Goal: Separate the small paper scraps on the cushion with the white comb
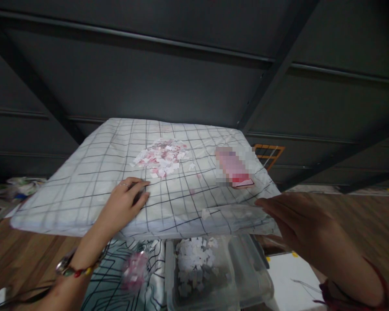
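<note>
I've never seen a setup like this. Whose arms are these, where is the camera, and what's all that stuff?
There is no machine here: these are a person's own bare hands. The single picture comes from a camera worn on their head, looking forward and down.

The left hand rests on a checked cloth, with no object visible in it. The right hand is by the right edge; whether its fingers pinch something, I can't tell.

On the cloth lie a heap of small paper pieces and a pink item, mostly blurred out. Lower down, a see-through plastic box holds white scraps.
</note>
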Motion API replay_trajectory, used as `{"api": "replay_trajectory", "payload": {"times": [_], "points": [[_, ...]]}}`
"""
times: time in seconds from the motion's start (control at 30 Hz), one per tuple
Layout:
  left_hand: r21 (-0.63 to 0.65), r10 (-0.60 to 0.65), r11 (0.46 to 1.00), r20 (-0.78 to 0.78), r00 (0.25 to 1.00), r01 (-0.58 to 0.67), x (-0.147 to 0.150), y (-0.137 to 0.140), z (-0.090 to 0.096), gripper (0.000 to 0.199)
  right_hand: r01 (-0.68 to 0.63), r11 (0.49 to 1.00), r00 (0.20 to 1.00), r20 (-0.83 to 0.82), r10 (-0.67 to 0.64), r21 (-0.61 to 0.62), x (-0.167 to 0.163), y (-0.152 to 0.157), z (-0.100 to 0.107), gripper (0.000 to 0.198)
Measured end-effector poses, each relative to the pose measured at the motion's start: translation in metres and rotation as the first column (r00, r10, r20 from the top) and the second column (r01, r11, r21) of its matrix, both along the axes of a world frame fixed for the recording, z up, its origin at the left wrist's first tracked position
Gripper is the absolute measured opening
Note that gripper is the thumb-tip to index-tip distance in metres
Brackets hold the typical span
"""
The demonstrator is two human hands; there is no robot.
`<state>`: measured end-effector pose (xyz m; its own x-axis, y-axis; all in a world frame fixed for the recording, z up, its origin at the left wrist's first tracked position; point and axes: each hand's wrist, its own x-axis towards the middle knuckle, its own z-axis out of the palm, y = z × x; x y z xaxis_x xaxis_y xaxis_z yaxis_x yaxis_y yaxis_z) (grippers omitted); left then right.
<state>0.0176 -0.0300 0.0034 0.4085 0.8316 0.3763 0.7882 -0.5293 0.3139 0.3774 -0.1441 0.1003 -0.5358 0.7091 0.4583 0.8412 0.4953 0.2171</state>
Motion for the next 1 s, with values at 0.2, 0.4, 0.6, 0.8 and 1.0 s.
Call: {"api": "replay_trajectory", "payload": {"times": [0.2, 0.4, 0.6, 0.8, 1.0], "points": [[-0.02, 0.004, 1.0, -0.016, 1.0, -0.004, 0.001, -0.001, 0.003, 0.038, -0.045, 0.998, 0.998, -0.042, 0.044, -0.036, -0.005, -0.006, 0.0, 0.03], [-0.018, 0.008, 1.0, -0.002, 1.0, -0.008, 0.0, 0.0, 0.002, 0.037, -0.065, 0.994, 0.994, -0.094, 0.056, -0.091, -0.001, -0.014, -0.004, 0.034], [-0.023, 0.006, 1.0, -0.009, 1.0, -0.006, 0.0, -0.001, 0.002, 0.037, -0.093, 0.992, 0.989, -0.127, 0.082, -0.083, -0.003, -0.017, 0.003, 0.034], [0.002, -0.004, 1.0, 0.008, 1.0, 0.004, 0.0, 0.0, 0.002, 0.036, 0.01, 0.998, 0.992, -0.126, -0.003, 0.059, -0.008, 0.015, 0.002, 0.027], [0.029, 0.0, 1.0, 0.018, 1.0, -0.001, 0.0, 0.0, -0.001, 0.037, 0.249, 0.965, 0.969, -0.019, -0.248, 0.077, -0.032, 0.068, -0.006, 0.028]]}}
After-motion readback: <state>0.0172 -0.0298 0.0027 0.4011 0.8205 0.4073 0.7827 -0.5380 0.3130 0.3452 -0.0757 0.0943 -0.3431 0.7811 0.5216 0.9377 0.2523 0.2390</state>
